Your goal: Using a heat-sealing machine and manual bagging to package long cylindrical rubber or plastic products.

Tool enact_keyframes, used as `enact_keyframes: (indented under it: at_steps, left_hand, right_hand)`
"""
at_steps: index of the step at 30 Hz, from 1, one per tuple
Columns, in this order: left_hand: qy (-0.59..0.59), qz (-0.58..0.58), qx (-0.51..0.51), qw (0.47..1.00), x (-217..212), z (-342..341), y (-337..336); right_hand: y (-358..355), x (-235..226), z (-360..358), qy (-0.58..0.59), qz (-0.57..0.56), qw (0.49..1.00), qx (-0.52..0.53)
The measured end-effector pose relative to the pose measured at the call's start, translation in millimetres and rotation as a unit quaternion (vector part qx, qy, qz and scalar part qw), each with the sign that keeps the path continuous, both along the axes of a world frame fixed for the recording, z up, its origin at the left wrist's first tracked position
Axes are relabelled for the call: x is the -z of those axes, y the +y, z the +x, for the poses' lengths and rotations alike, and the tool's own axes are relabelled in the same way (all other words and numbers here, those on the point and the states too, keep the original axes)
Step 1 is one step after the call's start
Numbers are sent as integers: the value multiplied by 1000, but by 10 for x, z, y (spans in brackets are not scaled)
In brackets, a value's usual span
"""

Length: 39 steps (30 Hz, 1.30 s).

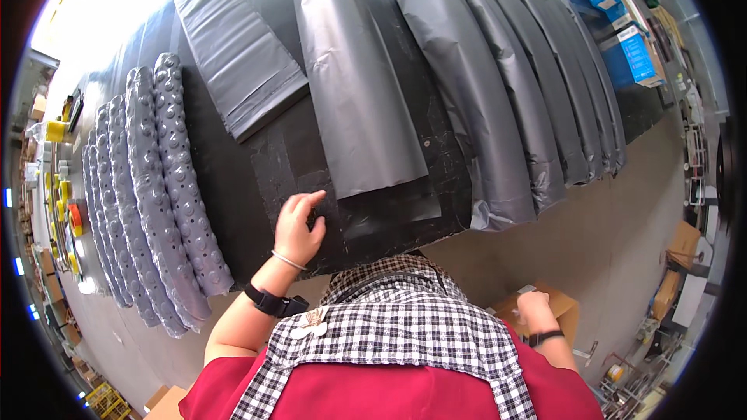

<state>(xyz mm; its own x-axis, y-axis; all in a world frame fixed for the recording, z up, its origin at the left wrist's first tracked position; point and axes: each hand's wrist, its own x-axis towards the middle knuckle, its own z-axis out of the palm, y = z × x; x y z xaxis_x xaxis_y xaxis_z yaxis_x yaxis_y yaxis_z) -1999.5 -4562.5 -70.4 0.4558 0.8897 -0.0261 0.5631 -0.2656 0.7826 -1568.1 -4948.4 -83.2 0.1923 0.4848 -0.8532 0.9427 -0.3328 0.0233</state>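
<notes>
Grey plastic mailer bag (359, 78) lies flat on the black table (272, 155), its lower edge just beside the left hand (298, 227), whose loosely curled, slightly parted fingers rest on the tabletop. Right hand (535, 309) reaches down into a cardboard box (562, 309) below the table edge; its fingers cannot be made out.

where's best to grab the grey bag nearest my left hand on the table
Probably its near bottom corner: the grey bag lies flat, that open end close to the left hand. Pinch the edge from the table's near side and peel up.
</notes>
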Motion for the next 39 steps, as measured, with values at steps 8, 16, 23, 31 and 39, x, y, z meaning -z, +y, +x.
enact_keyframes:
  at_steps: [8, 16, 23, 31, 39]
  left_hand:
    - [60, 356, 210, 908, 59, 239, 857]
    - [41, 432, 394, 810, 109, 489, 1012]
    - [-1, 300, 347, 889, 77, 482, 1003]
    - [-294, -54, 39, 954, 208, 421, 418]
    - [-313, -288, -96, 900, 269, 78, -430]
  right_hand:
    - [2839, -638, -585, 161, 595, 778, -122]
    - [4070, -144, -741, 191, 626, 590, -473]
    - [4149, -249, -789, 261, 602, 614, -439]
    - [3778, -202, -1134, 498, 522, 675, 154]
    - [3017, -202, -1515, 409, 539, 704, 215]
